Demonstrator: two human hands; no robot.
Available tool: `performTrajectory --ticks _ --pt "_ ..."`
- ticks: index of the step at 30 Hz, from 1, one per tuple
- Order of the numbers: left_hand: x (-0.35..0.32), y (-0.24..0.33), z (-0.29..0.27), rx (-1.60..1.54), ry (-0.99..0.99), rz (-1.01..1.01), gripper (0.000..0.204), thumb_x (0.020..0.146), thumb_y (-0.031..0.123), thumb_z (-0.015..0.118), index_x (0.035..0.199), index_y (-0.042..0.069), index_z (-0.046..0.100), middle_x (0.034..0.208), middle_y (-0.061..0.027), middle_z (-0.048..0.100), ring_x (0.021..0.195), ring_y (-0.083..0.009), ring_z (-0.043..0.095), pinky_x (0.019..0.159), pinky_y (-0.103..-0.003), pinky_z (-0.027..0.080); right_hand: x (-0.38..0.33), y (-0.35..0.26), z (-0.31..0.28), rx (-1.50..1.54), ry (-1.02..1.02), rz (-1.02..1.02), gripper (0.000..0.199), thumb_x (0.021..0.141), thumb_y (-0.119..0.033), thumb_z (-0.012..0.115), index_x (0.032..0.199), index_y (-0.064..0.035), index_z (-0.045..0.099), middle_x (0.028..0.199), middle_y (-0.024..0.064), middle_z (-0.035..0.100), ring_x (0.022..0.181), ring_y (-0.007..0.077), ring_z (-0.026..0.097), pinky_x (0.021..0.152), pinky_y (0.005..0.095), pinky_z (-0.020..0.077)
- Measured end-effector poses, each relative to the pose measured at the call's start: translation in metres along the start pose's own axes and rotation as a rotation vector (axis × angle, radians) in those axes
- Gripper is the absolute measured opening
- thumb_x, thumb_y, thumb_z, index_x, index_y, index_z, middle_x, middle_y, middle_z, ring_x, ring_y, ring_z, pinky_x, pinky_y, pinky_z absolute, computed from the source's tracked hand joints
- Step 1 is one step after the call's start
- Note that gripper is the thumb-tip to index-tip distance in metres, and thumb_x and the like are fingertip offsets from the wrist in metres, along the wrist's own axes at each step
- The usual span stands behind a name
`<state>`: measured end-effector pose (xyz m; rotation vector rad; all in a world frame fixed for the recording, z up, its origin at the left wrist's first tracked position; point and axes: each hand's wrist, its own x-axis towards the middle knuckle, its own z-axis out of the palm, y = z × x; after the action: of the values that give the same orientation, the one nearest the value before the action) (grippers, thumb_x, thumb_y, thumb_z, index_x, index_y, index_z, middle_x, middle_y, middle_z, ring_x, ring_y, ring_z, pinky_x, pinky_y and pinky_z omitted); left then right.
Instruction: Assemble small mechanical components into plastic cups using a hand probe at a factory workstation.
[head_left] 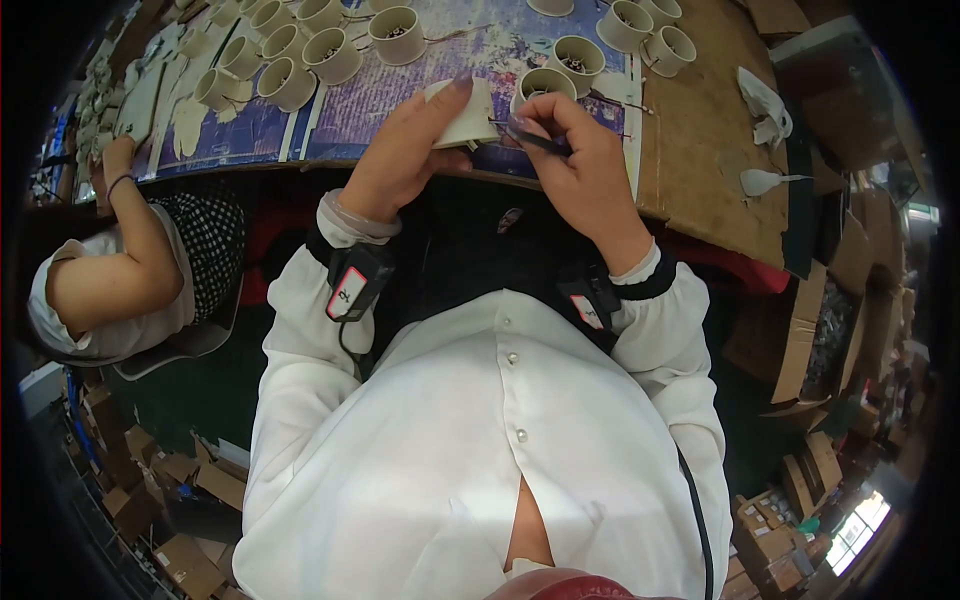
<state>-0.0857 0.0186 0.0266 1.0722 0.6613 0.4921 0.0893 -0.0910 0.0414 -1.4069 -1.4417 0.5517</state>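
Observation:
My left hand point(395, 150) is closed around a cream-white cup-shaped part point(470, 115), tipped on its side above the front edge of the table. In my right hand point(588, 170) a slim black tool point(543, 143) is pinched, its tip close to the right end of that part. Thin dark wire seems to run between the two, though the detail is too small to make out. Just behind my right fingers stands a cream cup point(545, 84), and another cup point(578, 62) beyond it holds small dark pieces.
Several similar cups point(397, 36) with wires cover the back left of the purple-printed table point(400, 110). More cups point(670, 48) sit at the back right, beside brown cardboard point(700, 150) with a white nozzled bottle point(762, 182). A co-worker point(130, 250) sits at my left. Cartons point(830, 320) stand at right.

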Motion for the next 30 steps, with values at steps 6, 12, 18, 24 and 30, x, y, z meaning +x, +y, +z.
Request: performTrajectory --ticks 6,12,18,24,30 --pt "-0.002 0.006 0.003 -0.202 -0.115 -0.072 0.041 0.099 0.042 0.053 0.120 0.007 0.057 0.100 -0.0044 0.066 0.085 -0.0110 0.064 0.065 -0.023 0.055 0.007 -0.008 -0.003 0.173 -0.084 0.119 0.012 0.090 0.002 0.058 0.102 0.0009 0.057 0.084 0.0052 0.066 0.078 0.0087 0.062 0.073 0.0230 0.0482" --pt "-0.006 0.006 0.007 -0.307 -0.089 -0.119 0.041 0.099 0.042 0.051 0.120 0.007 0.057 0.098 -0.0049 0.067 0.085 -0.0113 0.065 0.064 -0.022 0.055 0.004 -0.009 -0.001 0.110 -0.061 0.072 0.013 0.090 0.002 0.058 0.103 0.0012 0.057 0.085 0.0053 0.066 0.079 0.0091 0.062 0.076 0.0228 0.0488" --pt "0.000 0.002 0.003 -0.266 -0.150 -0.129 0.040 0.099 0.042 0.051 0.119 0.007 0.057 0.098 -0.0056 0.067 0.082 -0.0117 0.065 0.060 -0.022 0.055 0.014 -0.008 -0.013 -0.025 -0.045 0.018 0.011 0.090 -0.002 0.059 0.101 0.0014 0.059 0.087 0.0050 0.067 0.081 0.0103 0.062 0.074 0.0239 0.0490" --pt "-0.001 0.002 0.002 -0.238 -0.162 -0.111 0.040 0.099 0.041 0.051 0.119 0.007 0.057 0.098 -0.0061 0.067 0.080 -0.0131 0.066 0.055 -0.022 0.055 0.024 -0.023 -0.024 -0.221 -0.033 -0.066 0.013 0.090 -0.007 0.061 0.099 0.0025 0.060 0.087 0.0061 0.067 0.082 0.0118 0.063 0.073 0.0250 0.0491" --pt "0.001 -0.001 0.002 -0.381 -0.153 -0.159 0.037 0.099 0.037 0.053 0.120 0.006 0.056 0.105 -0.0069 0.065 0.091 -0.0152 0.065 0.069 -0.025 0.057 0.022 -0.017 -0.021 -0.116 -0.024 -0.030 0.014 0.088 -0.005 0.062 0.101 0.0013 0.061 0.087 0.0060 0.067 0.082 0.0114 0.063 0.073 0.0256 0.0494"
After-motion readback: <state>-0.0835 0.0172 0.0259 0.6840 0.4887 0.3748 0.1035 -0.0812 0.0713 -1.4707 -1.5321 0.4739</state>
